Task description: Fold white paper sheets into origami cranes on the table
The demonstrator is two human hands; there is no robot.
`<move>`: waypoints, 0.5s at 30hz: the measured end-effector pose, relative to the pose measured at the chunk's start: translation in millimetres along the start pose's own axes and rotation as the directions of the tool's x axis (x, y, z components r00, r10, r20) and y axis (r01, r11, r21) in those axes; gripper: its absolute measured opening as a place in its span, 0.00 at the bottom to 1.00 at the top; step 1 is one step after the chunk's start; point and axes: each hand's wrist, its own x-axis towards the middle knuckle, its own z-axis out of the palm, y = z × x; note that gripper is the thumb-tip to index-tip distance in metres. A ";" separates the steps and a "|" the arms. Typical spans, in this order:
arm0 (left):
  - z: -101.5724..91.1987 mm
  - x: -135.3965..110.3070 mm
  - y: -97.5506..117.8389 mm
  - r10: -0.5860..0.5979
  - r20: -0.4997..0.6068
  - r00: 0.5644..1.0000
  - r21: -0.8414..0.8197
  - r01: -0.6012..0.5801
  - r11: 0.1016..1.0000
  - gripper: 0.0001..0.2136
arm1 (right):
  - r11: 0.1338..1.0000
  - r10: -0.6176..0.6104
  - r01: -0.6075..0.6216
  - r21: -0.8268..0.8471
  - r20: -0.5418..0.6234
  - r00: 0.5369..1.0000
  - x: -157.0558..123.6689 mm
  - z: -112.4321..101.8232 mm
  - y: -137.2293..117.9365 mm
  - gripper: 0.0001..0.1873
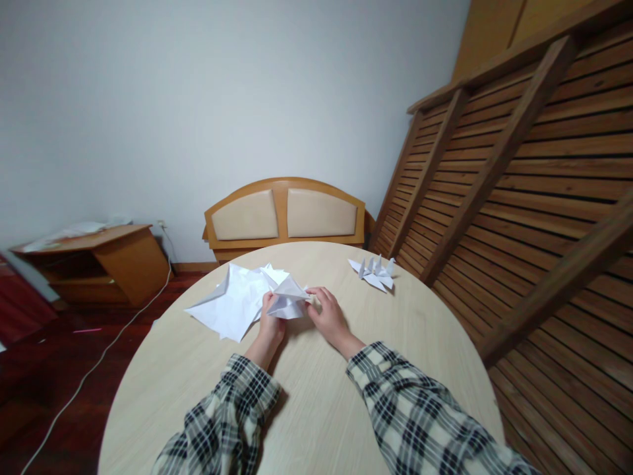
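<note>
Between my two hands, just above the table, is a partly folded piece of white paper [287,297] with pointed flaps. My left hand [271,323] grips it from the left and below, its fingers partly hidden behind the paper. My right hand [329,316] pinches the paper's right corner between thumb and fingers. Left of my hands lie creased white paper sheets [232,300], spread on the table with corners sticking up. Toward the far right of the table sit several white folded paper cranes [376,274], grouped close together.
The round light wood table [410,330] fills the lower middle. Behind it stands a padded headboard [284,214] against the wall. A slatted wooden frame [494,171] leans on the right. At the left are a low wooden desk [123,264] and a white cable [106,349] on the floor.
</note>
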 end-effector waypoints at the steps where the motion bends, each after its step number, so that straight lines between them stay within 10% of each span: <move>1: 0.0 0.7 -0.6 -0.008 -0.006 1.000 -0.011 0.008 1.000 0.17 | 1.000 0.004 -0.004 0.004 -0.010 1.000 0.4 0.1 0.5 0.17; 15: 1.5 -0.6 1.7 -0.128 -0.046 0.991 -0.112 0.122 0.986 0.16 | 0.999 0.046 -0.044 0.029 -0.075 0.996 1.7 1.3 4.2 0.08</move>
